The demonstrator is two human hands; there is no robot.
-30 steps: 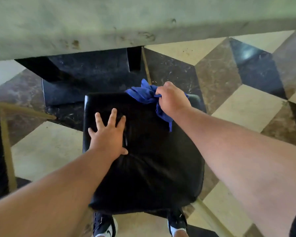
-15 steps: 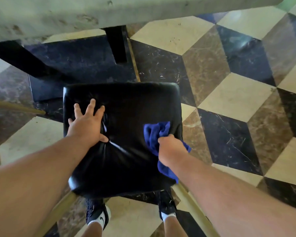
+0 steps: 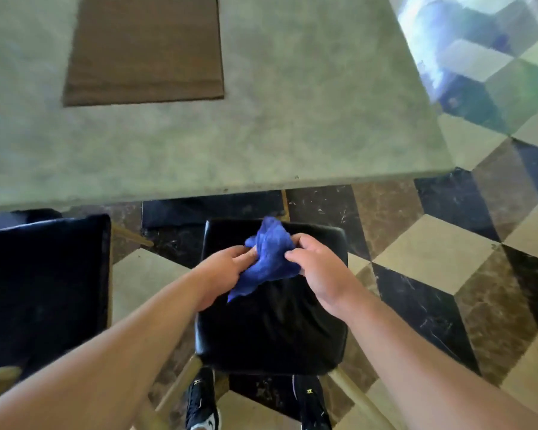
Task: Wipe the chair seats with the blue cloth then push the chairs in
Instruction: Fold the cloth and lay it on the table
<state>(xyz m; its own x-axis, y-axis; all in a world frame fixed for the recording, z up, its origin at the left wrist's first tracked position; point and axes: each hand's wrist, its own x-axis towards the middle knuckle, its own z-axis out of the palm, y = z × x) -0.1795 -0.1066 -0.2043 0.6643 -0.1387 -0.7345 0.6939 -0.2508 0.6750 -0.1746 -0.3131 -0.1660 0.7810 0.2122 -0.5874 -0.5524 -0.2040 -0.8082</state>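
Observation:
A black padded chair seat on pale wooden legs stands below me, its far edge close to the table edge. Above the seat's far half I hold a crumpled blue cloth in both hands. My left hand grips its left side and my right hand pinches its right side. A second black chair seat stands to the left, its far edge close to the table.
The grey-green stone table fills the upper view, with a brown placemat on it. The floor has cream, brown and black diamond tiles. My two black shoes show under the near seat edge.
My left hand has lifted off the seat and taken hold of the cloth. My right hand has brought the cloth up from the seat's right side. The view has risen and shows the tabletop.

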